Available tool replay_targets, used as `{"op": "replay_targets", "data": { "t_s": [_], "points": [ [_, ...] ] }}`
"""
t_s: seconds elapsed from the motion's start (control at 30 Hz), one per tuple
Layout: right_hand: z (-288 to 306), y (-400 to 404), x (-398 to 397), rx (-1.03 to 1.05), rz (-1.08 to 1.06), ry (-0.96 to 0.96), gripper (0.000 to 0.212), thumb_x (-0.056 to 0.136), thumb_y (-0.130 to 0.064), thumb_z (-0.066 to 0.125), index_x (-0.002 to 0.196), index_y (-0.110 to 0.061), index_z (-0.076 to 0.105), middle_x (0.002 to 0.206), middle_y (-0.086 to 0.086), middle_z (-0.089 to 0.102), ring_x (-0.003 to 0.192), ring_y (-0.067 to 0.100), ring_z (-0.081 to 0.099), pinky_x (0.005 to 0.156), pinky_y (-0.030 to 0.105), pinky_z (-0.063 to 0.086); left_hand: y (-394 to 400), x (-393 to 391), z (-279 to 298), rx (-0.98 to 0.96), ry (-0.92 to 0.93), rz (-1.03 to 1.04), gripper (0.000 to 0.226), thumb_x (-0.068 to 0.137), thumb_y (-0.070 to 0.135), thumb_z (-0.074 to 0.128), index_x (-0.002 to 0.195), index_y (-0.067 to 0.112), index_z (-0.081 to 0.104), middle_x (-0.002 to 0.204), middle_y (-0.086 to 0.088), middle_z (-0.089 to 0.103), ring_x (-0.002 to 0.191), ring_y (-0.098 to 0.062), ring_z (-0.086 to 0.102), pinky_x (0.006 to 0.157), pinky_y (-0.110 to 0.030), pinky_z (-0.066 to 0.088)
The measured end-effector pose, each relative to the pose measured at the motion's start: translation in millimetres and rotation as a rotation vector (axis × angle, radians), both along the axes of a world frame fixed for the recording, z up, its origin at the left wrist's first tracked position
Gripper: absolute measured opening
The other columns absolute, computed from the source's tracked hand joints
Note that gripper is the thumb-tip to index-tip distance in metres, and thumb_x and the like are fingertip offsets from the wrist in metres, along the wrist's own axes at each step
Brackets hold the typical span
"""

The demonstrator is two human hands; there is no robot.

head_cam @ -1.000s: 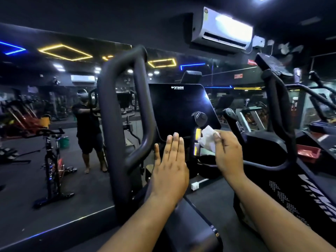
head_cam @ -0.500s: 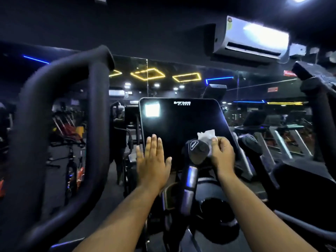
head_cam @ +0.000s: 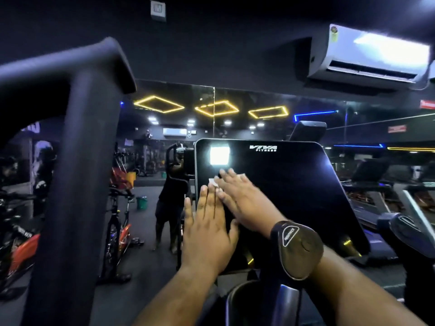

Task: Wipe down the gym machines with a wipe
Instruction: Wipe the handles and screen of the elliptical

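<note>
Right hand [head_cam: 240,198] flat, pressing wipe [head_cam: 213,182] on black screen [head_cam: 282,184]. Left hand [head_cam: 207,229] flat on screen edge, apparently holding nothing.

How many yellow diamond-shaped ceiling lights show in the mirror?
3, in a row above the console: left yellow light, middle yellow light crossed by the mirror seam, right yellow light. Others may lie hidden behind the big handlebar.
</note>
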State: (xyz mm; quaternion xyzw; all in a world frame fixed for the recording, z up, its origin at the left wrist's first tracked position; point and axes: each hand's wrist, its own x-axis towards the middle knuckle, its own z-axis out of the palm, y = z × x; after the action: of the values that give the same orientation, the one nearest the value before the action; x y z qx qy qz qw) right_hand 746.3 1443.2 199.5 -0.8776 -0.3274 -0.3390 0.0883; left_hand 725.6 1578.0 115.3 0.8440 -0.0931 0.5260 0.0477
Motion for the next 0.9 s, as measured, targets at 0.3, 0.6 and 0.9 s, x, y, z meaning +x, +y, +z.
{"op": "replay_targets", "data": {
  "t_s": [0.3,0.6,0.9],
  "points": [
    [68.4,8.3,51.1,0.041,-0.377,0.087,0.112,0.077,-0.091,0.006,0.159,-0.018,-0.015,0.165,0.005,-0.022,0.15,0.022,-0.026,0.119,0.057,-0.017,0.2,2.4,-7.1,0.0,0.005,0.034,0.076,0.095,0.051,0.039,0.152,0.0,0.04,0.162,-0.015,0.035,0.151,-0.027,0.03,0.119,-0.052,0.015],
    [84.2,-23.1,61.0,0.023,-0.449,0.048,0.116,0.072,-0.094,0.006,0.159,-0.021,-0.015,0.166,-0.001,-0.021,0.153,0.017,-0.02,0.116,0.065,-0.018,2.4,3.6,-9.2,0.014,0.022,0.027,0.077,0.096,0.053,0.037,0.154,0.003,0.036,0.164,-0.013,0.03,0.153,-0.026,0.025,0.119,-0.052,0.014],
    [61.4,38.4,46.4,-0.07,-0.238,0.057,0.108,0.078,-0.091,0.008,0.159,-0.023,-0.015,0.164,0.004,-0.027,0.149,0.019,-0.029,0.119,0.059,-0.018,1.8,4.5,-9.4,0.003,0.058,0.021,0.078,0.097,0.054,0.036,0.156,0.003,0.032,0.164,-0.015,0.028,0.155,-0.026,0.021,0.12,-0.053,0.012]
  ]
}}
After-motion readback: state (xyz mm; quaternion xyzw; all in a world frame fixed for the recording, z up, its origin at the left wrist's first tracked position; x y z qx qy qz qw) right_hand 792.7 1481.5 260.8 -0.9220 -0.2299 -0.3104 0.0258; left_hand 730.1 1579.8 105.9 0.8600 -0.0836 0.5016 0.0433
